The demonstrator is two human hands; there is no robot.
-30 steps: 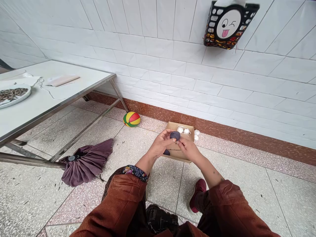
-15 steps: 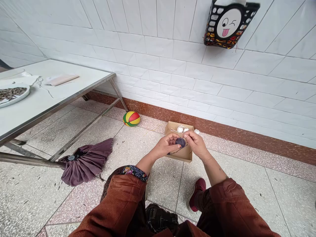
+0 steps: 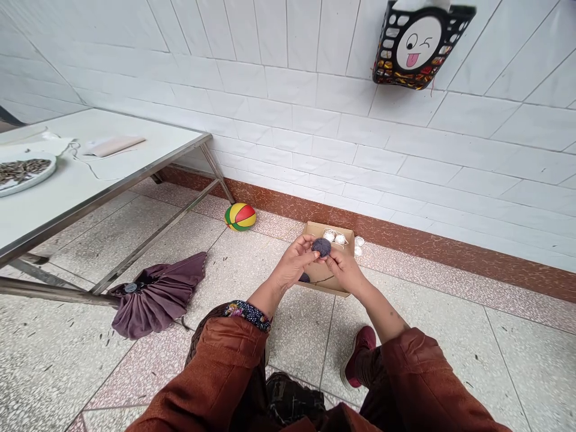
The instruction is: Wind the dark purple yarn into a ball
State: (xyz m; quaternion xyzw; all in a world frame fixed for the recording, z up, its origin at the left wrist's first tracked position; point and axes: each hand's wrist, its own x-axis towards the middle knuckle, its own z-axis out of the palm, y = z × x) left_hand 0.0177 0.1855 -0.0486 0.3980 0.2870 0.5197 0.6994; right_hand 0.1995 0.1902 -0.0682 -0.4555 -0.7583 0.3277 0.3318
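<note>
A small ball of dark grey-purple yarn [image 3: 321, 247] is between my hands, above a shallow cardboard box [image 3: 328, 288]. My left hand [image 3: 294, 261] grips it with thumb and fingers. Closed fingers of my right hand [image 3: 344, 267] touch the ball's lower right side; a strand between them is too fine to make out. Inside the box, white yarn balls [image 3: 341, 239] lie at the far end. Partly hidden by my left hand, another dark ball [image 3: 305, 278] rests in the box, with a dark strand running across the bottom.
More white balls [image 3: 359, 246] sit on the floor beside the box, near the tiled wall. A colourful ball [image 3: 240, 216] and a folded purple umbrella [image 3: 157, 294] lie leftward. The metal-framed table [image 3: 153, 150] stands left; a black basket [image 3: 423, 45] hangs on the wall.
My right hand has come down and left, from pinching above the ball to its lower right side. The ball has risen slightly leftward, showing more of the box.
</note>
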